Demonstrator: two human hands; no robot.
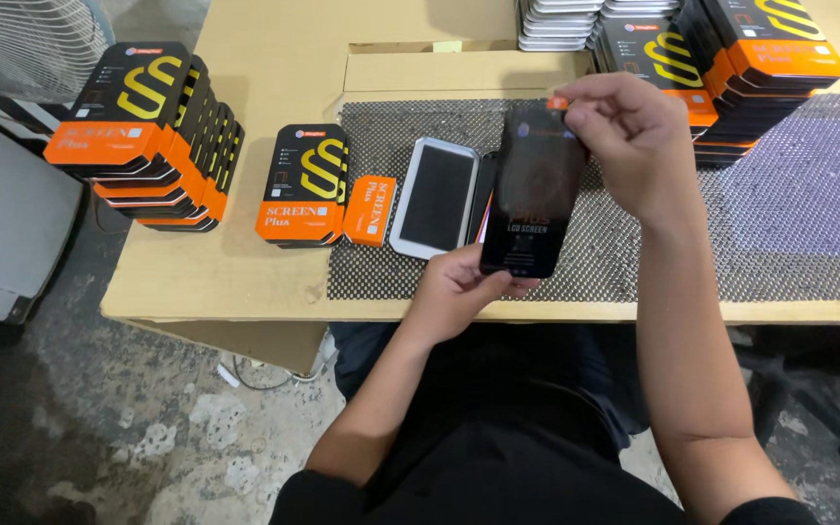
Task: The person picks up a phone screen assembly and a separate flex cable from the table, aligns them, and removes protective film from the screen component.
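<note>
I hold a flat black retail box [535, 190] upright over the table's near edge. My left hand [459, 287] grips its bottom corner from below. My right hand [629, 136] pinches the orange hang tab at its top. Just left of the box, a white-framed phone screen panel [435, 197] lies on the black mesh mat [391, 272]. A small orange and black box piece [370, 210] lies beside the panel, at the mat's left edge.
A slanted stack of black and orange boxes [153, 131] sits far left, a short stack [303, 185] nearer the mat, more stacks [731, 68] at the back right. White trays [556, 24] are piled behind. A cardboard sheet [459, 70] lies at the back. Concrete floor lies left of the table.
</note>
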